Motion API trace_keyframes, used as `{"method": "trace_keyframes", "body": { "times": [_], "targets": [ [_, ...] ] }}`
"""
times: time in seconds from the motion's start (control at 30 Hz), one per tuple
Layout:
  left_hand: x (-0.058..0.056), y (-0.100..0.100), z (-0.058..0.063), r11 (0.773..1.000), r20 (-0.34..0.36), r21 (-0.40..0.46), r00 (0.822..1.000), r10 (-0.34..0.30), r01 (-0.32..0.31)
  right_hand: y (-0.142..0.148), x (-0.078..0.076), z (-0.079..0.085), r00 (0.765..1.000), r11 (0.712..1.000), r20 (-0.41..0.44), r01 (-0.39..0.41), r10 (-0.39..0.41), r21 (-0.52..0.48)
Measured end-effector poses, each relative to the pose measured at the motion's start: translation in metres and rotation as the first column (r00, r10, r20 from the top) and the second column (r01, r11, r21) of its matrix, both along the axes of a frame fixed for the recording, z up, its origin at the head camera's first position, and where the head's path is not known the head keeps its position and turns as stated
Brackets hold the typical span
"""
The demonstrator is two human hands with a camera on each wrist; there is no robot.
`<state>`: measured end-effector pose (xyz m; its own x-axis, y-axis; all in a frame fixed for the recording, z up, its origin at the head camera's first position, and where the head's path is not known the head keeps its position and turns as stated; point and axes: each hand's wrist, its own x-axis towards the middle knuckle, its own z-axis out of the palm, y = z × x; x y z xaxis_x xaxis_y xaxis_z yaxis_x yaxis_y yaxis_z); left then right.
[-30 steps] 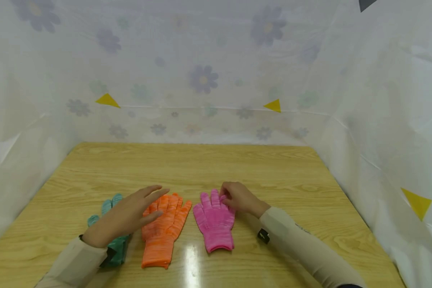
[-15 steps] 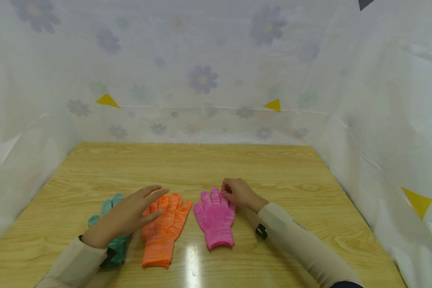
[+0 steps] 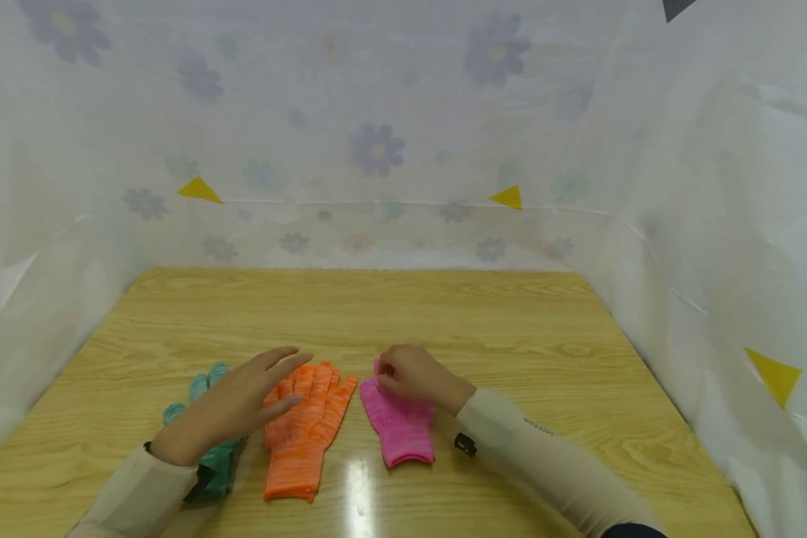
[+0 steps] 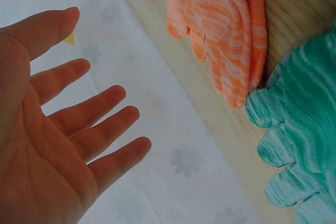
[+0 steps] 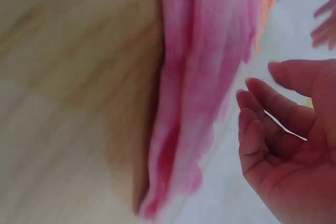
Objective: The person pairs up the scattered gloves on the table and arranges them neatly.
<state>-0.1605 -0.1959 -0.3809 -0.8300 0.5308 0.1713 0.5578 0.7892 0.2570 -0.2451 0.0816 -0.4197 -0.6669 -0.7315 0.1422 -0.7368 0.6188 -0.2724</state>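
Three knit gloves lie in a row on the wooden table: a green one (image 3: 222, 467), an orange one (image 3: 296, 456) and a pink one (image 3: 406, 439). My left hand (image 3: 229, 407) is spread over the green glove and the orange glove's left side, fingers extended. In the left wrist view that hand (image 4: 63, 145) holds nothing and is apart from the gloves. My right hand (image 3: 420, 379) is over the pink glove's fingers, hiding most of them. The right wrist view shows this hand (image 5: 294, 135) with loosely curled fingers and a gap between thumb and forefinger, apart from the pink glove (image 5: 205, 61).
The wooden table (image 3: 363, 306) stretches behind the gloves to a white flower-patterned sheet (image 3: 350, 97). More white sheeting hangs along both sides. Yellow triangles (image 3: 507, 197) are stuck to the sheets.
The right hand has let go of a pink glove finger at the right edge and moved left over the glove. The left hand and the other gloves have stayed in place.
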Motion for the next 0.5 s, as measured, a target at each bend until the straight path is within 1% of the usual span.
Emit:
{"method": "trace_keyframes", "body": {
  "times": [0.03,0.1,0.17,0.2,0.27,0.33,0.5],
  "targets": [
    [0.0,0.0,0.0,1.0,0.0,0.001,1.0,0.001,-0.001,-0.004,0.001,-0.002,0.999,1.0,0.047,-0.008,0.007,0.016],
    [0.0,0.0,0.0,1.0,-0.002,0.004,1.0,0.0,0.0,-0.009,0.002,-0.007,0.99,1.0,0.144,-0.008,0.004,0.028],
    [-0.001,0.0,0.0,1.0,-0.006,0.003,1.0,-0.002,0.002,-0.011,0.003,-0.012,0.978,1.0,0.206,0.011,-0.017,0.027],
    [0.0,-0.001,0.0,1.0,-0.007,0.003,1.0,-0.003,0.003,-0.012,0.003,-0.014,0.975,1.0,0.221,0.02,-0.024,0.022],
    [0.0,-0.001,0.0,1.0,-0.009,0.001,1.0,-0.005,0.005,-0.012,0.004,-0.015,0.971,0.999,0.237,0.032,-0.03,-0.004],
    [-0.001,-0.001,0.0,1.0,-0.01,-0.002,1.0,-0.006,0.006,-0.011,0.004,-0.014,0.973,0.999,0.228,0.028,-0.022,-0.023],
    [-0.001,-0.001,-0.001,1.0,-0.006,0.0,1.0,-0.004,0.004,-0.008,0.0,-0.008,0.974,1.0,0.224,0.015,-0.013,-0.005]
  ]
}}
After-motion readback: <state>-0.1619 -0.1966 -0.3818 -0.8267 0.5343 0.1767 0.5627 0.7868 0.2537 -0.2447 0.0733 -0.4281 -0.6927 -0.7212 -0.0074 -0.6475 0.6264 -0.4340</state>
